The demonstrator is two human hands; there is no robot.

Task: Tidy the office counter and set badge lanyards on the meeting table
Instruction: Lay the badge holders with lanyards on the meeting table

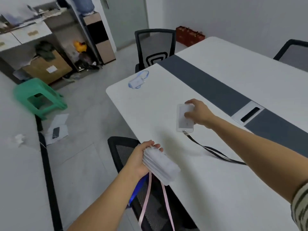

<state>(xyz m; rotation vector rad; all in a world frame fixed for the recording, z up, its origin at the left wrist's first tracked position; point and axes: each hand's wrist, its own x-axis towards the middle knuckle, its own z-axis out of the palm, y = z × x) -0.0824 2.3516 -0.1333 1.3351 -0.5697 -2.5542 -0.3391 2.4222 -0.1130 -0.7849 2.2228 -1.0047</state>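
My right hand (pixel 199 113) pinches a clear badge holder (pixel 184 119) at the white table (pixel 216 189), and its black strap (pixel 215 151) trails across the top. My left hand (pixel 141 158) grips a stack of badges (pixel 160 166) at the near edge, with pink straps (pixel 145 199) hanging down. Another badge (pixel 137 81) lies at the far corner.

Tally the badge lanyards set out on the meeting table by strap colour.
Blue-strap badge: 1, lying near the table's far corner.
Black-strap badge: 1, right hand holding it, strap on the table.
Total: 2.
Not counted: the stack the left hand grips, pink and blue straps hanging.
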